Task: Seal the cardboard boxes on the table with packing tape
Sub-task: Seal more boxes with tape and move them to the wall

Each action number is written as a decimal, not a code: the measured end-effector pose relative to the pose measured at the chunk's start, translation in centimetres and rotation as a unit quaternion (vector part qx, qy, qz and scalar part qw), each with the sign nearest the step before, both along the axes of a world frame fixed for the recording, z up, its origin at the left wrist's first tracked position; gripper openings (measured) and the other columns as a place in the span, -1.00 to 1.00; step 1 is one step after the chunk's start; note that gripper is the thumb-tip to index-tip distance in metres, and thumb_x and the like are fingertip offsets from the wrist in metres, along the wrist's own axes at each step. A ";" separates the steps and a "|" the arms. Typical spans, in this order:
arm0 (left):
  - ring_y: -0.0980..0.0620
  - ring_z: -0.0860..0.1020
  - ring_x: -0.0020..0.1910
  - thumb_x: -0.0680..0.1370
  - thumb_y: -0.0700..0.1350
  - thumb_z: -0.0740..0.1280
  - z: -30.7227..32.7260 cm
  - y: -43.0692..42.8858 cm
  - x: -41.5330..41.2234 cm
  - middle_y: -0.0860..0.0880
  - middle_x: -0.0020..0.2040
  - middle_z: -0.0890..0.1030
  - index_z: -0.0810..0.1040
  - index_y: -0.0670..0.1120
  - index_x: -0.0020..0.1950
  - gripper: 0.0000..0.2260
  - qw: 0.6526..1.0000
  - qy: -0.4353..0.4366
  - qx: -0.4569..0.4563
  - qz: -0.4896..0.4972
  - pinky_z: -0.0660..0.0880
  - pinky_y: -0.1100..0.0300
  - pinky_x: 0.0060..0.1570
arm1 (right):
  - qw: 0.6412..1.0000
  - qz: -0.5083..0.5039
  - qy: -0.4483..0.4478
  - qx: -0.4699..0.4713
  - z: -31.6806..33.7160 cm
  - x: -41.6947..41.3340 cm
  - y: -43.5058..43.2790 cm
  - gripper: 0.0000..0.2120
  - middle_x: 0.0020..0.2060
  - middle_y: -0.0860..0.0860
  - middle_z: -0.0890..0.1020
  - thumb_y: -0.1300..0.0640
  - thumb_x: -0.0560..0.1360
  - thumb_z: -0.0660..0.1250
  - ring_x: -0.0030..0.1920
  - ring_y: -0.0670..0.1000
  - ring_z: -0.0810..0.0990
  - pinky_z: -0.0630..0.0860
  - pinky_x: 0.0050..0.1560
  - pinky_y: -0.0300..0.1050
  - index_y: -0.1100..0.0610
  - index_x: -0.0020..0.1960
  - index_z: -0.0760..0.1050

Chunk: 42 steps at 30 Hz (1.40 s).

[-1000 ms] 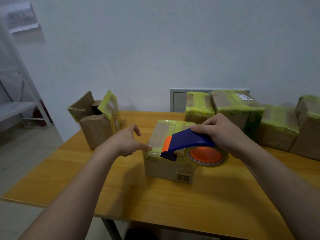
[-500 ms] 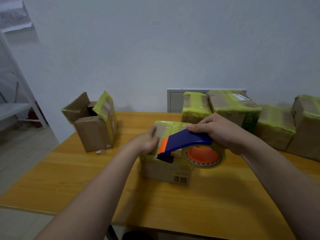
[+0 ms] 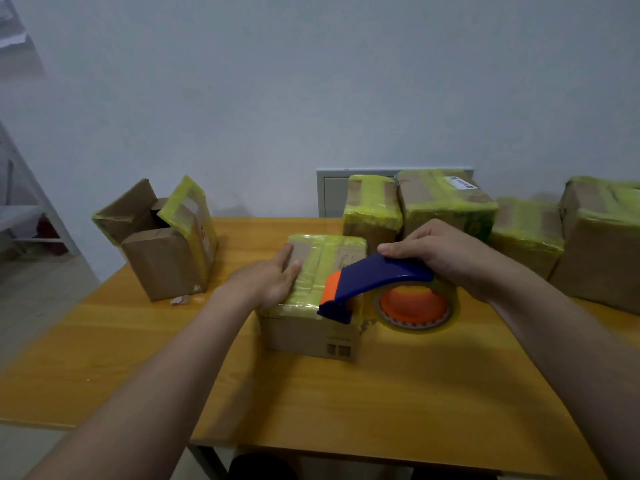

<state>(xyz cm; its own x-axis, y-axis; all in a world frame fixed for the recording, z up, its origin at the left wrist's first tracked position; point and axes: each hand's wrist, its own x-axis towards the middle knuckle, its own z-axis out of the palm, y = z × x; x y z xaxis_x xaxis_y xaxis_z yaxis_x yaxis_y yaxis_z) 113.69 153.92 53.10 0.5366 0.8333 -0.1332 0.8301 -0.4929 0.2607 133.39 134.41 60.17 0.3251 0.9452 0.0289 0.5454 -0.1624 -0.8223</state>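
Note:
A small cardboard box (image 3: pixel 308 332) sits mid-table, its top covered with yellow tape. My left hand (image 3: pixel 268 280) lies flat on the left part of that top, fingers straight. My right hand (image 3: pixel 446 254) grips the blue handle of a tape dispenser (image 3: pixel 377 282). The dispenser's orange and blue front end rests at the box's near right top edge. Its orange roll of tape (image 3: pixel 415 304) hangs just right of the box. An open cardboard box (image 3: pixel 162 244) with raised flaps stands at the back left.
Several taped boxes (image 3: pixel 446 206) line the back right of the wooden table (image 3: pixel 381 403). A grey panel (image 3: pixel 329 192) sits on the wall behind them. A white shelf frame (image 3: pixel 24 216) stands off the table's left side.
My left hand moved from beside the box onto its top and flattened there. The dispenser stayed at the box's near right edge, shifting only slightly.

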 end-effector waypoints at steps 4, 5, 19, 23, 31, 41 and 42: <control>-0.28 0.29 0.54 0.69 0.29 -0.08 1.0 -0.2 0.8 -0.23 0.59 0.28 0.06 0.18 0.68 -0.44 0.998 0.006 0.067 0.017 0.30 -0.14 0.47 | 1.000 -0.009 0.008 0.004 -0.4 0.1 0.4 -0.61 -0.42 0.02 0.65 -0.15 0.53 0.40 -0.37 -0.04 0.58 0.51 -0.07 -0.04 0.12 -0.30 0.67; -0.27 0.25 0.57 0.68 0.31 -0.06 1.0 -0.5 1.3 -0.23 0.61 0.24 0.05 0.17 0.68 -0.42 0.998 -0.009 0.056 0.017 0.26 -0.15 0.49 | 1.000 -0.009 0.012 0.004 -0.4 0.2 0.4 -0.61 -0.42 0.02 0.65 -0.14 0.53 0.41 -0.36 -0.04 0.58 0.51 -0.06 -0.03 0.14 -0.29 0.67; -0.29 0.08 0.63 0.49 0.58 -0.06 -0.4 -2.3 2.9 -0.12 0.70 -0.09 -0.14 0.27 0.67 -0.18 0.998 0.047 0.034 0.012 0.23 -0.25 0.50 | 0.998 0.003 0.061 -0.002 -0.4 2.6 -1.5 -0.60 -0.45 0.03 0.62 -0.12 0.52 0.39 -0.44 -0.07 0.57 0.48 -0.08 -0.03 0.10 -0.37 0.68; -0.29 -0.05 0.66 0.53 0.55 -0.05 0.4 -2.5 3.5 -0.12 0.70 -0.18 -0.15 0.24 0.68 -0.20 0.995 0.087 0.047 0.018 0.07 -0.34 0.53 | 0.999 0.002 0.048 -0.004 -1.1 3.0 -2.2 -0.58 -0.48 0.05 0.57 -0.13 0.52 0.39 -0.46 -0.07 0.52 0.45 -0.10 -0.04 0.11 -0.41 0.64; -0.18 -0.21 0.67 0.60 0.47 -0.15 -0.6 -4.2 5.8 -0.11 0.71 -0.13 -0.15 0.24 0.67 -0.31 0.996 0.057 0.064 -0.024 -0.15 -0.34 0.57 | 0.999 0.007 0.044 0.001 -1.6 3.1 -2.7 -0.58 -0.40 0.04 0.65 -0.18 0.49 0.37 -0.38 -0.07 0.61 0.53 -0.01 0.00 0.16 -0.26 0.69; -0.15 -0.25 0.66 0.46 0.60 -0.20 -0.5 -4.3 5.8 -0.09 0.71 -0.17 -0.19 0.28 0.66 -0.18 0.996 0.074 0.051 -0.016 -0.23 -0.33 0.56 | 0.999 0.002 0.046 0.008 -0.8 4.7 -4.6 -0.61 -0.46 0.04 0.60 -0.13 0.49 0.37 -0.47 -0.10 0.55 0.44 -0.13 -0.04 0.17 -0.31 0.65; -0.15 -0.25 0.66 0.46 0.61 -0.21 -0.5 -4.3 5.9 -0.09 0.71 -0.17 -0.20 0.28 0.66 -0.17 0.996 0.076 0.050 -0.015 -0.23 -0.34 0.55 | 0.999 0.002 0.039 0.007 -0.8 4.5 -4.6 -0.62 -0.47 0.03 0.60 -0.10 0.51 0.38 -0.48 -0.12 0.55 0.44 -0.15 -0.06 0.15 -0.32 0.65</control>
<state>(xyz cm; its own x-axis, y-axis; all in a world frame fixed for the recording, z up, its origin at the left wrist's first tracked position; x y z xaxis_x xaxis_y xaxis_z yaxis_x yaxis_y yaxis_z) 119.55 149.67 52.56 0.5419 0.8301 -0.1312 0.8404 -0.5358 0.0812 137.94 129.82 59.36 0.3228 0.9463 0.0164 0.4801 -0.1488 -0.8645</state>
